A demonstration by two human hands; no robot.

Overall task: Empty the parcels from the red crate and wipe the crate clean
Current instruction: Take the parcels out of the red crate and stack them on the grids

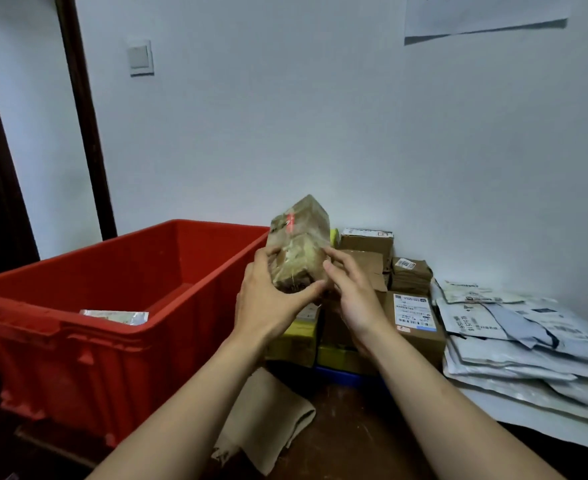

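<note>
A taped brown parcel [299,244] is held up in the air just right of the red crate [88,327], above the stack of boxes. My left hand [268,299] grips its lower left side, thumb curled under the front. My right hand [351,292] holds its right side with fingers bent against it. The big red crate stands at the left with one flat silvery parcel [116,316] showing inside near the front wall; the rest of its floor is hidden.
Stacked cardboard boxes [413,320] fill the corner by the wall behind my hands. A pile of grey-white mailer bags [514,341] lies at the right. A beige cloth [268,417] lies on the dark table in front. A door frame stands at the left.
</note>
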